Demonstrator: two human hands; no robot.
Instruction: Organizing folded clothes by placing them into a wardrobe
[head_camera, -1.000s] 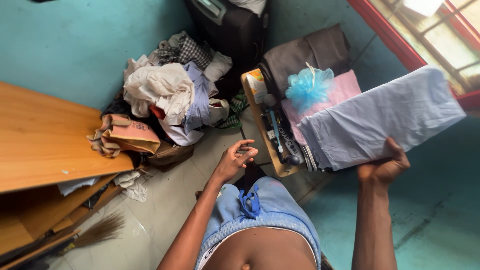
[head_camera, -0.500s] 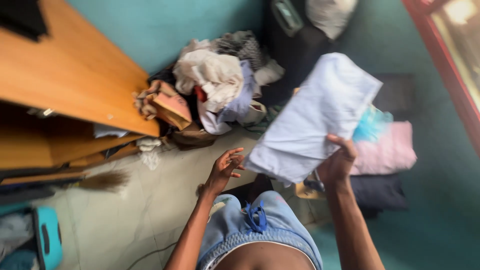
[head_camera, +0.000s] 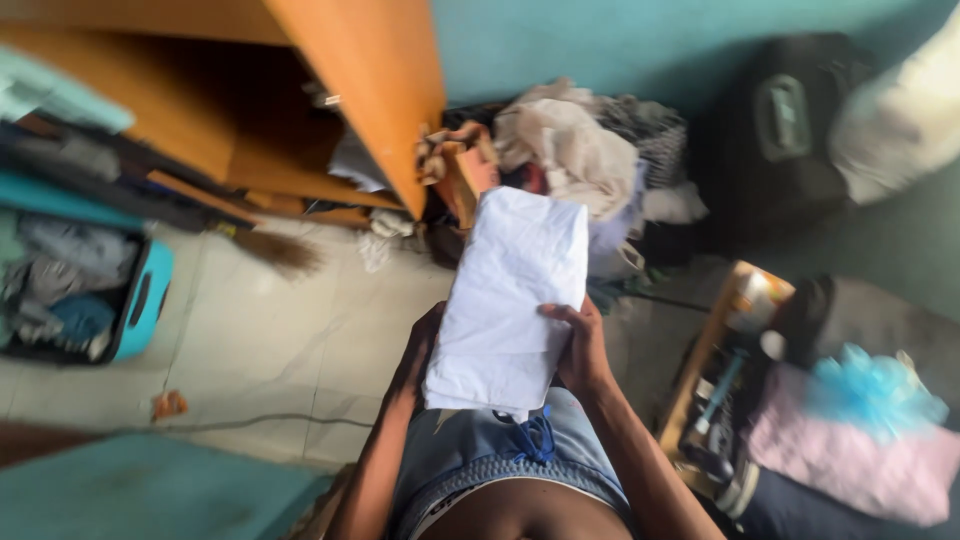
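Above the tiled floor (head_camera: 280, 340), my left hand (head_camera: 418, 350) and right hand (head_camera: 580, 345) both grip a folded pale cloth (head_camera: 510, 290) by its sides.

Orange wooden cupboard (head_camera: 370, 90), heap of crumpled clothes (head_camera: 580, 150), teal open suitcase (head_camera: 140, 305), straw broom (head_camera: 285, 250), black suitcase (head_camera: 775, 120), blue mesh sponge (head_camera: 870, 390)

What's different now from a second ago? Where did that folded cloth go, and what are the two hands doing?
The folded pale cloth has come from out at the person's right side to the middle, in front of the waist. The left hand, empty and open before, has taken hold of its left edge; the right hand kept its grip. The view has also turned leftward. The heap of clothes by the wall lies as it did.
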